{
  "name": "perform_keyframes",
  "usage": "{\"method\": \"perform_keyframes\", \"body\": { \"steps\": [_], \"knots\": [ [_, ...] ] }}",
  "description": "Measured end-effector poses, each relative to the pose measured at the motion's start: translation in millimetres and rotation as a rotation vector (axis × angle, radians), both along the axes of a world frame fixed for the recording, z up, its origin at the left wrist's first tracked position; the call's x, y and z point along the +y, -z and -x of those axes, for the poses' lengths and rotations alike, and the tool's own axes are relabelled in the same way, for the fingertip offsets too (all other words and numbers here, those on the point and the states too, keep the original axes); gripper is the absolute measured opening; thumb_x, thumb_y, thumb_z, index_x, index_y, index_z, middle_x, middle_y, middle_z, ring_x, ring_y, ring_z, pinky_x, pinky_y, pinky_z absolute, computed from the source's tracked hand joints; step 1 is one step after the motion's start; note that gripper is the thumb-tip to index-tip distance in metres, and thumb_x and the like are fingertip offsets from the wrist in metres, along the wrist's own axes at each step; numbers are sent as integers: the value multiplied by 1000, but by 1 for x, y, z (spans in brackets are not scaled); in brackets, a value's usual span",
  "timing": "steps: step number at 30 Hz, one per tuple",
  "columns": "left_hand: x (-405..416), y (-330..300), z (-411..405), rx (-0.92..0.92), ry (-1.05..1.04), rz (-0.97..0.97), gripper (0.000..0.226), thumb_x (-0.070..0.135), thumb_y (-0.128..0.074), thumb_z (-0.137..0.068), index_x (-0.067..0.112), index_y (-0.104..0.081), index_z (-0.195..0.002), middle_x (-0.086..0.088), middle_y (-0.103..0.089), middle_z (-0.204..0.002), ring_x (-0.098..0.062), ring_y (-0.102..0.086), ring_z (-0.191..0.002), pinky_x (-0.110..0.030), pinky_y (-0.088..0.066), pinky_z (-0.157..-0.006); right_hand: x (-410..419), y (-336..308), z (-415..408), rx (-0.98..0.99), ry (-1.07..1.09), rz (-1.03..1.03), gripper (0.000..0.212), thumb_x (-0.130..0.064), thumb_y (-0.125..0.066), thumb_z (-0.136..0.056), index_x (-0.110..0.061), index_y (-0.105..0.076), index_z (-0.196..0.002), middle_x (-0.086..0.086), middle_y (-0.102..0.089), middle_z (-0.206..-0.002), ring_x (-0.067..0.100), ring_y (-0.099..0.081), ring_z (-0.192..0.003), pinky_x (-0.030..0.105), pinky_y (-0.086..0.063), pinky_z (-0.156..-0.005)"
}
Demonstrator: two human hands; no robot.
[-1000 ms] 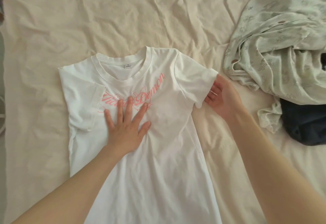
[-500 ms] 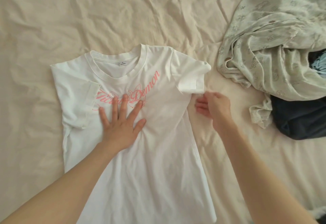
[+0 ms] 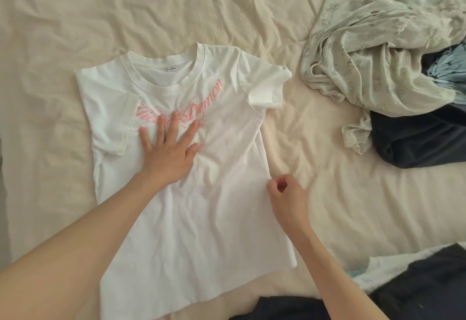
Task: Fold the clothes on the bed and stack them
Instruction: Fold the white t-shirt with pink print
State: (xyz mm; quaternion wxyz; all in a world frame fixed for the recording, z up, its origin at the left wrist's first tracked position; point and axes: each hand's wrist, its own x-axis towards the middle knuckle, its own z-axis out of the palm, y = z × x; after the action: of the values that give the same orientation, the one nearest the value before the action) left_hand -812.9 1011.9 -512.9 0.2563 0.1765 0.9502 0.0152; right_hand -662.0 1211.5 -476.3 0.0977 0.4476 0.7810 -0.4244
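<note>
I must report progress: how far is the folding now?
Done: both sleeves of the white T-shirt lie folded inward. In hand: the left hand presses its chest; the right hand is at its side edge. Left: the crumpled patterned garment and dark clothes. No stack visible.

- Soft, even daylight fills the scene, warm and fairly bright; no hard-edged shadows.
- The white T-shirt (image 3: 201, 193) is nearly blown out, so its folds read faintly.
- Gentle shading sits in the creases of the bed sheet (image 3: 126, 17), deeper at the far left.
- The near left forearm is slightly soft and enlarged by the wide lens.
- The dark clothes (image 3: 416, 138) at right lose detail in their shade.
- Edges bow mildly; the far left border darkens.
</note>
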Motion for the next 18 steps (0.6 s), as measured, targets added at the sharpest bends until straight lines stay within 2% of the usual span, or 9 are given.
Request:
{"method": "perform_keyframes", "body": {
  "steps": [2,6,8,10,13,14,17,18],
  "knots": [
    [-2,-2,-3,44,16,-4,55,50,-16,-97,43,5,-147,1,18,-157,-26,17,-144,-62,6,-108,4,-3,-4,-7,111,65,16,-18,-46,-90,-18,-48,-75,-6,-52,-69,6,-46,-59,13,-35,-45],
    [2,-4,-10,83,-8,-30,54,46,-19,-98,44,2,-147,-2,13,-158,-26,12,-144,-64,1,-108,0,-8,-20,-27,174,133,12,-18,-41,-95,-15,-46,-84,-4,-48,-72,13,-45,-65,29,-36,-65],
    [7,-6,-13,74,-26,-36,53,45,-19,-98,46,2,-146,-2,14,-158,-26,11,-144,-65,0,-108,-5,-12,-24,21,192,144,11,-19,-41,-96,-15,-48,-88,-4,-51,-75,15,-49,-69,29,-37,-66],
    [11,-8,-16,70,-33,-56,52,45,-20,-98,47,1,-146,-1,14,-157,-25,11,-144,-65,0,-107,-10,-18,-27,74,192,170,13,-23,-44,-95,-18,-52,-87,-6,-56,-76,8,-53,-68,23,-38,-58],
    [16,-10,-19,75,-25,-90,52,45,-24,-98,47,-4,-146,2,14,-157,-25,11,-144,-66,1,-106,-14,-26,-33,127,146,179,22,-29,-53,-90,-18,-54,-71,-12,-55,-58,0,-49,-50,12,-36,-44],
    [19,-11,-19,76,-15,-96,52,45,-24,-98,46,-5,-147,2,14,-157,-25,11,-144,-67,2,-106,-12,-26,-37,103,137,163,23,-31,-54,-89,-19,-53,-70,-12,-55,-57,0,-49,-50,11,-36,-43],
    [27,-11,-22,80,43,-97,54,46,-25,-98,42,-7,-148,2,16,-157,-28,12,-144,-68,2,-105,-2,-22,-48,-137,59,67,18,-32,-53,-92,-22,-52,-77,-11,-55,-70,6,-52,-65,18,-32,-50],
    [30,-10,-22,84,65,-96,54,46,-25,-97,42,-6,-148,2,17,-157,-29,13,-144,-68,2,-105,3,-19,-48,-172,45,36,16,-30,-51,-93,-21,-53,-79,-11,-55,-72,6,-50,-66,16,-31,-51]
  ]
}}
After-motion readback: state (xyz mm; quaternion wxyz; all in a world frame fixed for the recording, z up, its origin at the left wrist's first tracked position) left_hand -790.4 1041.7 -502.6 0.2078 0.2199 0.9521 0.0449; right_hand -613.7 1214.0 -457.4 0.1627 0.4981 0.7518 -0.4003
